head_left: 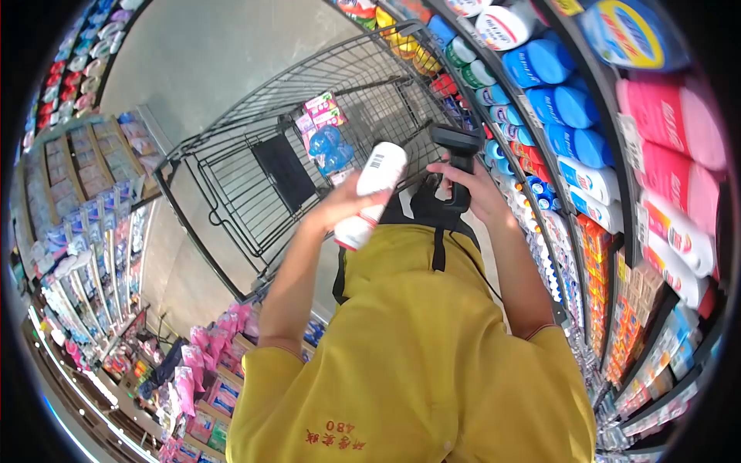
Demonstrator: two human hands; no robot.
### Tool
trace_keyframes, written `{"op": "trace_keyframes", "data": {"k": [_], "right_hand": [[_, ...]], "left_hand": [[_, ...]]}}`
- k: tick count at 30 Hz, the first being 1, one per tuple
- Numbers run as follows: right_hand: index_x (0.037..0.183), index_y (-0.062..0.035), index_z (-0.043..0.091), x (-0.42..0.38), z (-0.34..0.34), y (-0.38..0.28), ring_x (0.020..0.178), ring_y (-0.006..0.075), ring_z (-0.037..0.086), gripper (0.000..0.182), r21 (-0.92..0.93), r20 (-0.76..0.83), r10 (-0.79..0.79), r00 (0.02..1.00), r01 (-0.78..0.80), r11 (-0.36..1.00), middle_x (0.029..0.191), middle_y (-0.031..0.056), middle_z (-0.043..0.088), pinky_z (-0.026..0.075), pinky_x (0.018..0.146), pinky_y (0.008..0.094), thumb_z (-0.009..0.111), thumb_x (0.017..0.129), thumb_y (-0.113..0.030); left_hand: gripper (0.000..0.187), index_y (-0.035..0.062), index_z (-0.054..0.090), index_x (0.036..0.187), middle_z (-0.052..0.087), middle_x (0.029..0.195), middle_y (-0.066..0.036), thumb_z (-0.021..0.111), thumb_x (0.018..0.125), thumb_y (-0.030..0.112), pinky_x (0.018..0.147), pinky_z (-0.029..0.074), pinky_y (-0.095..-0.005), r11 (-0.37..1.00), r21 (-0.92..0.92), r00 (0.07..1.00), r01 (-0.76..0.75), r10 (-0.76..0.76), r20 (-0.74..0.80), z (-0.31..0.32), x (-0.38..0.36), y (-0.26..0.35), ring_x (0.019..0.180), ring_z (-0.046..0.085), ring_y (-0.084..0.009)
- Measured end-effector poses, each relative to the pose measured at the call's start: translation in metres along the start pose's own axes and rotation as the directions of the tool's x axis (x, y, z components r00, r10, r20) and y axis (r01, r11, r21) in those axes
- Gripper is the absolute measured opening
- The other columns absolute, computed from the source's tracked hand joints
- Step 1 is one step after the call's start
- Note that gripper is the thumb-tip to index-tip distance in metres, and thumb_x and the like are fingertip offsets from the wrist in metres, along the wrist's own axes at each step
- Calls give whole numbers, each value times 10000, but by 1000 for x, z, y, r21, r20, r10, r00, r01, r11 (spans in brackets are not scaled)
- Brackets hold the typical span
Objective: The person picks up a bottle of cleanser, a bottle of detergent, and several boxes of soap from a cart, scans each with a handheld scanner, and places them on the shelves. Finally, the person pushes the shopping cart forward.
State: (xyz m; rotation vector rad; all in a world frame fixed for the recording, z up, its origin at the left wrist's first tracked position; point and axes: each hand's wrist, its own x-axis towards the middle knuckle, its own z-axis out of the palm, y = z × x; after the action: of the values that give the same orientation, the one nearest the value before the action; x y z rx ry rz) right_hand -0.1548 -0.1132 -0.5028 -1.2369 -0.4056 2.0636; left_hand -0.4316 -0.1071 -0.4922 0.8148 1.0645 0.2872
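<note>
My left hand (pixel 340 205) is wrapped round a white bottle (pixel 380 167) with red print near its lower end, held tilted. A barcode shows on the bottle's upper part, facing up. In my right hand (pixel 483 190) is a black handheld barcode scanner (pixel 458 167), gripped by its handle, with its head beside the bottle and apart from it. Beyond both hands stands a wire shopping cart (pixel 224 174). Inside it lie pink-and-white boxes (pixel 323 109) and a blue plastic-wrapped item (pixel 332 150).
Close on my right rises a shelf packed with blue bottles (pixel 552 104) and pink bottles (pixel 668 116). Left of the cart, a display of stacked packs (pixel 73 177) stands on the grey floor (pixel 224 46). Pink packages (pixel 204 347) fill shelving at the lower left.
</note>
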Motion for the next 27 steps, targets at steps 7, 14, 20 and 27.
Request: {"op": "trace_keyframes", "data": {"k": [7, 14, 20, 27], "right_hand": [[1156, -62, 427, -59, -22, -31, 1114, 277, 573, 319, 146, 182, -264, 947, 240, 960, 1262, 206, 553, 475, 920, 379, 611, 906, -134], [1243, -23, 489, -112, -53, -32, 1007, 194, 606, 630, -131, 14, -257, 966, 257, 958, 1221, 110, 581, 524, 785, 313, 810, 710, -121], [1253, 11, 515, -141, -37, -57, 992, 164, 604, 672, -94, 269, -547, 793, 587, 804, 1173, 106, 605, 511, 773, 284, 817, 673, -142], [1196, -7, 558, -169, -46, -70, 905, 121, 583, 507, -227, 110, -569, 815, 578, 784, 1067, 32, 619, 481, 801, 263, 768, 759, -157]], "left_hand": [[770, 9, 378, 1364, 532, 1208, -87, 764, 789, 346, 973, 398, -308, 976, 109, 966, -188, 164, 199, 91, -34, 36, 1126, 497, -171], [730, 17, 304, 1418, 478, 1303, -100, 678, 863, 308, 1024, 353, -315, 967, 161, 940, -199, 141, 311, 127, -46, 63, 1208, 446, -181], [828, 46, 174, 1471, 458, 1316, -181, 653, 839, 283, 962, 442, -400, 898, -440, 799, -6, 268, 538, 151, -39, 59, 1190, 503, -293], [995, 126, 72, 1498, 513, 1189, -290, 715, 745, 224, 692, 570, -448, 853, -521, 827, 26, 275, 491, 175, -53, 76, 827, 655, -381]]}}
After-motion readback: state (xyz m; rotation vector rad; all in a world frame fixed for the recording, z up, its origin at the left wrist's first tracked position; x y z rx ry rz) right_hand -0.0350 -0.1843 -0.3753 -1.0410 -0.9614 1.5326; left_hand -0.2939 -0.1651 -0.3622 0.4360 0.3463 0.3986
